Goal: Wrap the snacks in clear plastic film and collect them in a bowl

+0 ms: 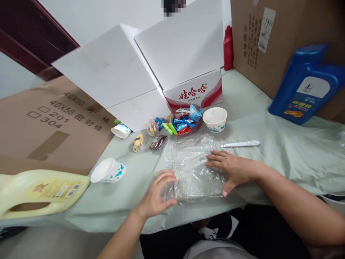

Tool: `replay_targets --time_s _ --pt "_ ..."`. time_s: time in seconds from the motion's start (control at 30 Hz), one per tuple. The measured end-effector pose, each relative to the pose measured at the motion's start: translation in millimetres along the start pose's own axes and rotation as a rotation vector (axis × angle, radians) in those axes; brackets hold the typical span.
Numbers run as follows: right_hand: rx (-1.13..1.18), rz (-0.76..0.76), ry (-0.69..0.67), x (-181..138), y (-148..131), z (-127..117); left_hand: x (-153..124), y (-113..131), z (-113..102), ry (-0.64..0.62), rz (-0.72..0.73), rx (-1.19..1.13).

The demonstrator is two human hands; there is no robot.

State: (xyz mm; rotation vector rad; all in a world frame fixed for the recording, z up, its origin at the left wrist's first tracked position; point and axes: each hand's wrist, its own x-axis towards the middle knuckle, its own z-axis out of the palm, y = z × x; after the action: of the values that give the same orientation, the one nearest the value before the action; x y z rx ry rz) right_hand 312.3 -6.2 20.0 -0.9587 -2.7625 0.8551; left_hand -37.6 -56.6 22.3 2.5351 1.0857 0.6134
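A crinkled clear plastic bag [192, 176] lies flat on the green cloth in front of me. At its left edge is my left hand [159, 192], fingers curved and thumb apart, holding nothing. My right hand [231, 169] rests with spread fingers on the bag's right side. Just beyond that hand lies a white utility knife [240, 144]. Past the bag stands a bowl of wrapped snacks [185, 120] beside an upright white paper bowl [215, 119]. A dark-wrapped snack [157, 142] and a yellow one [138, 143] lie loose to the left.
Two more paper bowls, one tipped [121, 130] and one leaning [107, 170], are at left. A pale yellow jug [43, 192] lies near the left edge. Cardboard boxes [67, 122], a white carton [192, 90], a red bottle [228, 48] and a blue jug [304, 86] surround the table.
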Motion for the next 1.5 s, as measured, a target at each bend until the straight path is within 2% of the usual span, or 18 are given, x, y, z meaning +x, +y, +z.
replay_targets --time_s 0.07,0.13,0.27,0.37,0.43,0.57,0.67,0.73,0.8,0.9,0.97,1.03,1.13,1.27,1.4,1.5 --pt "-0.002 -0.008 0.007 -0.9 -0.3 -0.7 -13.7 11.5 3.9 -0.172 -0.009 0.032" --pt "-0.012 -0.034 0.003 -1.7 -2.2 -0.9 -24.7 15.0 9.9 -0.215 -0.023 0.095" --pt "-0.028 -0.101 -0.082 -0.5 -9.6 0.8 -35.5 7.8 17.0 -0.037 -0.037 0.017" --pt "-0.037 -0.104 -0.154 3.2 -15.7 4.0 -35.8 2.4 16.5 0.068 -0.111 -0.094" --pt "-0.047 -0.092 -0.145 4.9 -18.0 5.1 -34.3 0.4 15.2 0.108 -0.168 -0.132" --pt "0.043 -0.209 -0.041 -0.6 -18.0 -1.3 -27.9 0.4 10.2 0.136 -0.295 -0.16" --pt "0.231 -0.263 -0.061 -11.4 -17.3 -13.4 -17.3 3.2 3.7 0.036 -0.436 -0.288" --pt "0.361 -0.219 -0.102 -16.7 -16.3 -20.7 -6.3 4.0 -1.4 -0.064 -0.525 -0.357" --pt "0.482 -0.137 -0.068 -16.6 -13.4 -24.0 7.6 1.5 -6.1 -0.105 -0.565 -0.352" --pt "0.476 0.085 0.212 -5.0 -4.8 -19.1 30.7 -9.6 -10.5 -0.022 -0.587 -0.227" --pt "0.325 0.243 0.417 7.0 1.7 -11.5 44.2 -20.2 -10.5 0.04 -0.623 -0.113" --pt "0.191 0.345 0.517 18.2 6.9 -3.0 53.6 -31.2 -7.7 0.06 -0.672 -0.017" --pt "0.078 0.403 0.513 28.7 11.4 8.2 57.9 -45.4 0.5 0.07 -0.736 0.05" --pt "-0.056 0.403 0.475 32.4 13.6 17.5 52.6 -57.1 10.6 0.158 -0.802 0.042" --pt "-0.123 0.415 0.478 32.5 13.9 20.2 50.9 -58.0 12.8 0.219 -0.797 0.08" --pt "-0.144 0.425 0.49 32.2 14.1 20.8 53.9 -54.0 13.6 0.195 -0.782 0.129"
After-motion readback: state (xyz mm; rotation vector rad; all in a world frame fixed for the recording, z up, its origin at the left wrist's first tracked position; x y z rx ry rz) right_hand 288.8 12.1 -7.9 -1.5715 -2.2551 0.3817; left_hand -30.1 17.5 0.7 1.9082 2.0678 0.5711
